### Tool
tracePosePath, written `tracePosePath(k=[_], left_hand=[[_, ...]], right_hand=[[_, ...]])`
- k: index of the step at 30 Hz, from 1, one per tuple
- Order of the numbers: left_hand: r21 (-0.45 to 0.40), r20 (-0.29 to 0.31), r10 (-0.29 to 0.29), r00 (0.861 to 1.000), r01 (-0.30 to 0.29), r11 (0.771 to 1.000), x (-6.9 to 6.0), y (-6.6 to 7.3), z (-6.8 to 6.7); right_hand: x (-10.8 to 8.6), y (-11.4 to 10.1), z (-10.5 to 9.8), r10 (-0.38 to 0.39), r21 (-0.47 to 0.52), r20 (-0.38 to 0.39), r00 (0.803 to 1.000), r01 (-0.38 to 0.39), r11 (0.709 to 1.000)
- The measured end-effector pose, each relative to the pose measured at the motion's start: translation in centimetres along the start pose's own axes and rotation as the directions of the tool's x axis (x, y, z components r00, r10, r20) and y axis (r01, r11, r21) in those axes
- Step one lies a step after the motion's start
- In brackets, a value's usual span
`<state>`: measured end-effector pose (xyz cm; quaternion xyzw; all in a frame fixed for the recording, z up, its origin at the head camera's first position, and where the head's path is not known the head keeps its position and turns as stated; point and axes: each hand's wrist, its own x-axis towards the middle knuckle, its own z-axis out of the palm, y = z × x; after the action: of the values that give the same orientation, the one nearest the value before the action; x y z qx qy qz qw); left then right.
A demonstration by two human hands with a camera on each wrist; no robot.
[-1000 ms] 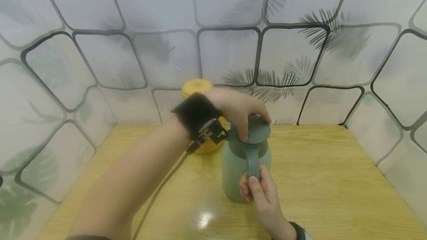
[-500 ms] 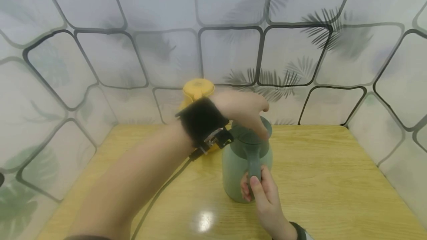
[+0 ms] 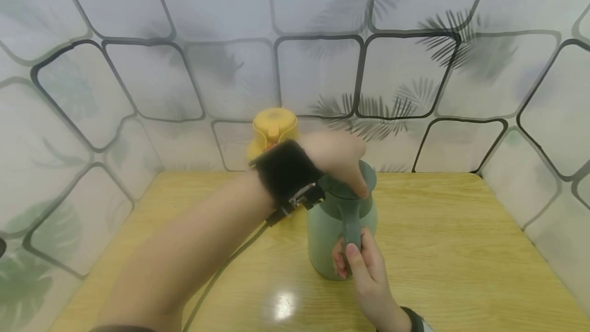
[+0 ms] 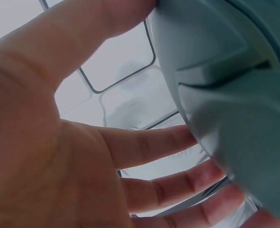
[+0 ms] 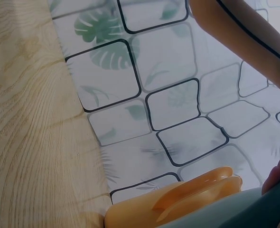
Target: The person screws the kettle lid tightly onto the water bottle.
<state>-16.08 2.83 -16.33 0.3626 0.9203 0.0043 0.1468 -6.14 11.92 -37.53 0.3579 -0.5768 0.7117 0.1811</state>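
A pale green jug (image 3: 320, 250) with a darker green collar and handle (image 3: 351, 219) stands upright on the table. My right hand (image 3: 367, 275) grips the handle, fingers wrapped round it with the thumb on top. From above, my left hand (image 3: 338, 158) holds the jug's lid (image 3: 369, 172). In the left wrist view, the thumb and fingers of that hand (image 4: 59, 156) touch the lid's rim (image 4: 244, 128) on two sides, with the palm apart from it. The inside of the jug is hidden.
A yellow jug (image 3: 275, 121) stands behind my left wrist, partly hidden; its side shows in the right wrist view. A cable (image 3: 221, 270) trails from the left wrist band. Patterned wall covering (image 3: 318, 76) rises behind the wooden table (image 3: 461, 250).
My left hand has turned at the wrist, moved off its earlier hold and settled on the lid again. The right hand and the jug have stayed put.
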Motion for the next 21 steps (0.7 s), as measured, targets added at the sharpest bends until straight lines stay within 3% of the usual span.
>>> tracePosePath(k=[21], left_hand=[[0.003, 0.006, 0.011, 1.000, -0.011, 1.000, 0.08, -0.20, -0.06]], right_hand=[[-0.05, -0.01, 0.07, 0.007, -0.001, -0.007, 1.000, -0.007, 1.000]])
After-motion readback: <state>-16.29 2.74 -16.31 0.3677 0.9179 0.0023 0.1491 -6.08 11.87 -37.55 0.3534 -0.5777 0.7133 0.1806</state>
